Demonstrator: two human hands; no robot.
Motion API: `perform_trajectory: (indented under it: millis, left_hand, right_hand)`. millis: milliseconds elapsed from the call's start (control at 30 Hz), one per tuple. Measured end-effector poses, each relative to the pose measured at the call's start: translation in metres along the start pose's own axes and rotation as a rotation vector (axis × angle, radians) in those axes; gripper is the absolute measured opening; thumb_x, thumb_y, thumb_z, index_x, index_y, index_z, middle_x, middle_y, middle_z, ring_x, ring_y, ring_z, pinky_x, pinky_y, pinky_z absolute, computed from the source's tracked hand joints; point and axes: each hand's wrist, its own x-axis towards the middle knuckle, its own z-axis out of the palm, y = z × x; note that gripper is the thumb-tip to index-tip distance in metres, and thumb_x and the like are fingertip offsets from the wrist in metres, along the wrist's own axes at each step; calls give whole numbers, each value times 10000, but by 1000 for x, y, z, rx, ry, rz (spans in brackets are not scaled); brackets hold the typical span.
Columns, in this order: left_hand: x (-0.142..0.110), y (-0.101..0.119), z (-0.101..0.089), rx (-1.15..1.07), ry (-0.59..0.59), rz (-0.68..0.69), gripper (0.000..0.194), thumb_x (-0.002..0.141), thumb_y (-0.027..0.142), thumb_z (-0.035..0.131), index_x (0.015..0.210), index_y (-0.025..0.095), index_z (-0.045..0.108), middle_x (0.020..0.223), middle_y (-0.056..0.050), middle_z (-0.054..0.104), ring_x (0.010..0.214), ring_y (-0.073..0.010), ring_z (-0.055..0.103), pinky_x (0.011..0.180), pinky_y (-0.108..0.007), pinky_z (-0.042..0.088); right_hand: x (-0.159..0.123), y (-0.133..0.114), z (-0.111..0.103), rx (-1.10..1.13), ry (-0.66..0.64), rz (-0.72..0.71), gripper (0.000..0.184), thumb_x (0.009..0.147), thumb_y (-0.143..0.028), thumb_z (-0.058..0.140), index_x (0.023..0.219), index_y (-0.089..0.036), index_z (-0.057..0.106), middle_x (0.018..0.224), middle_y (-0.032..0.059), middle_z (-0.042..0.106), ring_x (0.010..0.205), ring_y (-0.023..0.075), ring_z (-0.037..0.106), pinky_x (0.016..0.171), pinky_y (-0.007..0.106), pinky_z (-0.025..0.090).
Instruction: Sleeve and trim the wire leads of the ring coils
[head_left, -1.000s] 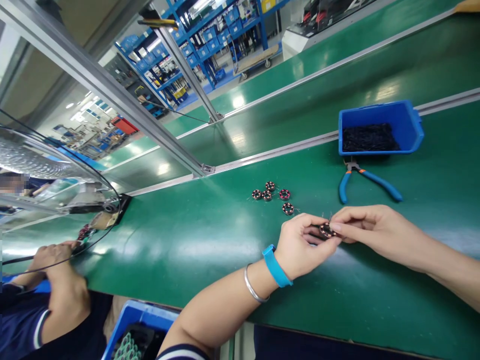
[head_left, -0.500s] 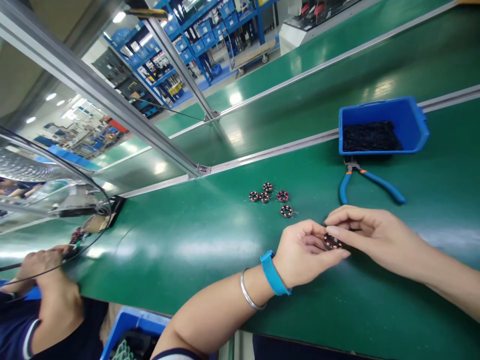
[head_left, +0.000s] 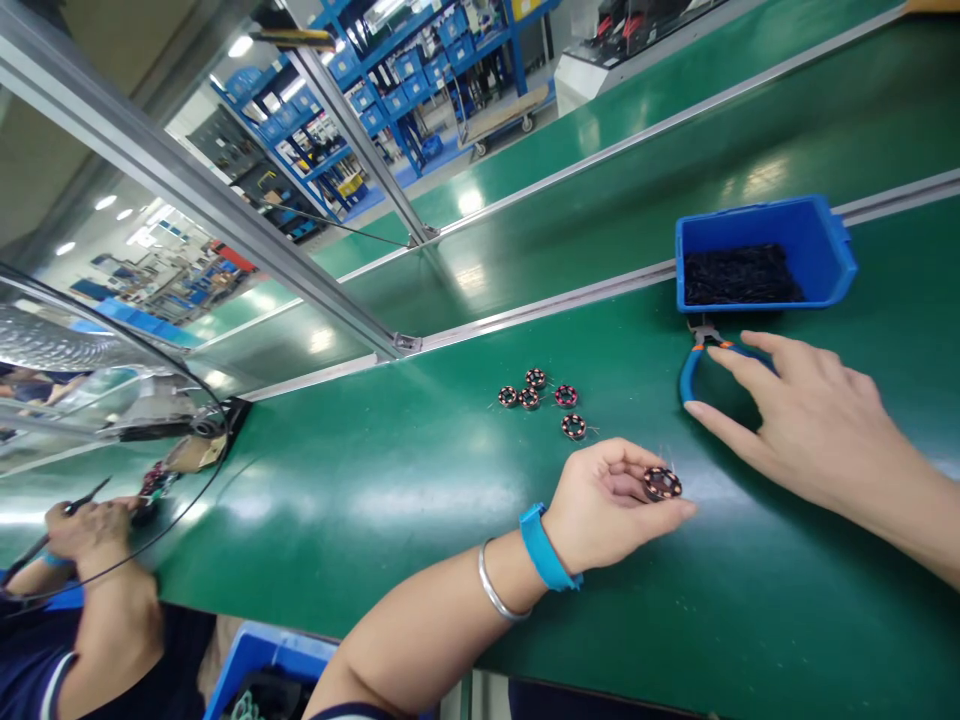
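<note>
My left hand (head_left: 611, 505) pinches a small round wound coil ring (head_left: 662, 484) between thumb and fingers, just above the green belt (head_left: 390, 480). A blue band and a metal bangle sit on that wrist. My right hand (head_left: 795, 415) is open, fingers spread, over the blue-handled pliers (head_left: 694, 360) lying on the belt; its fingertips reach the handles. Several more coil rings (head_left: 541, 392) lie in a loose cluster a little beyond my left hand.
A blue bin (head_left: 763, 255) of black parts stands behind the pliers. A slanted metal frame post (head_left: 225, 215) crosses at the left. A co-worker's hands (head_left: 94, 520) work at the far left. Another blue bin (head_left: 262, 665) sits below the belt's near edge.
My right hand let go of the coil ring and moved right and away to the pliers, opening its fingers. My left hand keeps the ring.
</note>
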Motion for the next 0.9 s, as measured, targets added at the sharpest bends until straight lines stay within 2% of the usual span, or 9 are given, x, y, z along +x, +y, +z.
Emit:
perform_trajectory:
  millis: [133, 267, 333, 400, 533, 600, 733, 833, 900]
  left_hand:
    - [2, -1, -4, -17, -12, -35, 723, 298, 332, 1144, 800, 143, 659, 822, -14, 759, 695, -86, 682, 680, -220, 552]
    - [4, 0, -8, -10, -58, -80, 770, 276, 285, 1145, 865, 145, 669, 801, -13, 768, 692, -105, 707, 681, -239, 571]
    - [4, 2, -9, 0, -92, -95, 801, 270, 277, 1145, 911, 142, 684, 785, -7, 764, 672, -106, 712, 679, -241, 575]
    - [4, 4, -9, -17, -138, -100, 811, 276, 287, 1143, 929, 140, 685, 768, 0, 760, 640, -107, 718, 675, -246, 577]
    - [3, 7, -8, -41, -190, -96, 799, 306, 301, 1142, 932, 146, 671, 722, 7, 755, 590, -124, 730, 654, -256, 579]
    - [3, 7, -9, -36, -202, -100, 808, 313, 309, 1145, 944, 149, 667, 699, 15, 748, 583, -127, 732, 643, -250, 577]
    - [3, 7, -13, -28, -253, -130, 797, 384, 400, 1139, 978, 147, 671, 680, 20, 743, 595, -133, 749, 658, -248, 587]
    - [0, 7, -18, -8, -264, -158, 787, 419, 435, 1126, 998, 150, 676, 696, 18, 753, 595, -136, 750, 663, -264, 599]
    - [-3, 6, -22, 40, -231, -173, 822, 359, 372, 1135, 1010, 160, 680, 702, 38, 748, 602, -119, 737, 640, -238, 579]
  right_hand:
    - [1, 15, 6, 27, -36, -97, 675, 1048, -639, 306, 987, -213, 826, 1221, 194, 810, 1253, 394, 709, 1010, 562, 602]
    - [5, 22, -8, 49, -13, -79, 693, 988, -823, 335, 679, -296, 661, 894, 105, 798, 871, 332, 773, 722, 487, 633]
    - [6, 15, -11, -3, 18, 8, 735, 900, -948, 369, 751, -287, 654, 904, 113, 760, 758, 337, 743, 620, 490, 603]
    - [7, 4, -9, -62, 8, 66, 823, 840, -989, 393, 985, -249, 721, 1098, 169, 756, 842, 391, 753, 640, 537, 611]
    - [3, -5, -2, -48, -108, -2, 777, 876, -812, 465, 1303, -213, 716, 1401, 223, 705, 1102, 468, 743, 788, 608, 641]
    - [0, 3, -3, 1, -154, -52, 720, 870, -696, 519, 1388, -229, 700, 1466, 204, 695, 1169, 438, 747, 876, 583, 655]
    - [-9, 34, -13, 81, -262, -121, 872, 808, -690, 613, 1544, -224, 636, 1564, 215, 658, 1314, 461, 709, 978, 604, 653]
    - [-16, 49, -18, 117, -331, -196, 817, 798, -623, 614, 1532, -267, 659, 1519, 179, 704, 1280, 466, 724, 991, 634, 645]
    - [-20, 49, -17, 107, -294, -231, 738, 790, -498, 569, 1490, -294, 687, 1448, 152, 744, 1191, 441, 754, 933, 617, 660]
